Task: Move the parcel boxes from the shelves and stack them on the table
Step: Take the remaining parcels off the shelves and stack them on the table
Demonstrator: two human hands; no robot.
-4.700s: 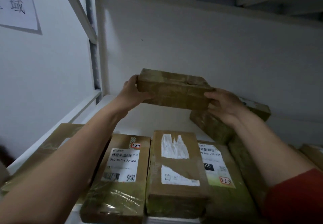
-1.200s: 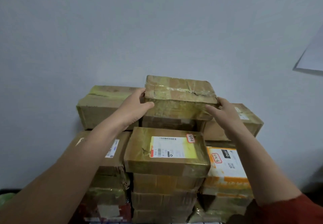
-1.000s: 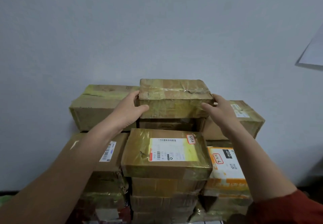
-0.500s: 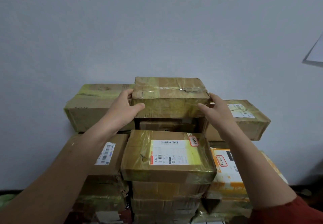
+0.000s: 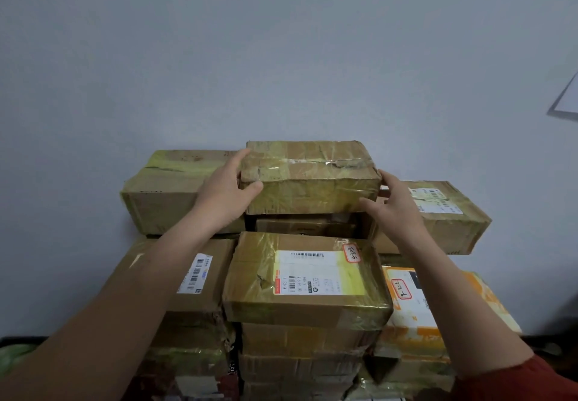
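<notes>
Parcel boxes [image 5: 306, 278] stood piled in close columns against a plain pale wall [image 5: 281, 56], with open room above the pile and to either side. At the back left lay a long box [image 5: 165, 191], its top streaked with yellowed tape, its right end just beside the left hand [image 5: 223, 194]. That hand gripped the top box [image 5: 309, 175] at its left end, thumb curled round the front corner and fingers laid up along the side. The top box sat level on the middle column, highest of all, its cardboard creased and wrapped in shiny, wrinkled clear tape. The right hand [image 5: 395, 203] was spread and relaxed at the box's right end, straight fingertips touching the corner, the palm apart from it. Behind it a labelled box [image 5: 444, 216] lay angled, overhanging an orange and white parcel [image 5: 416, 303].
</notes>
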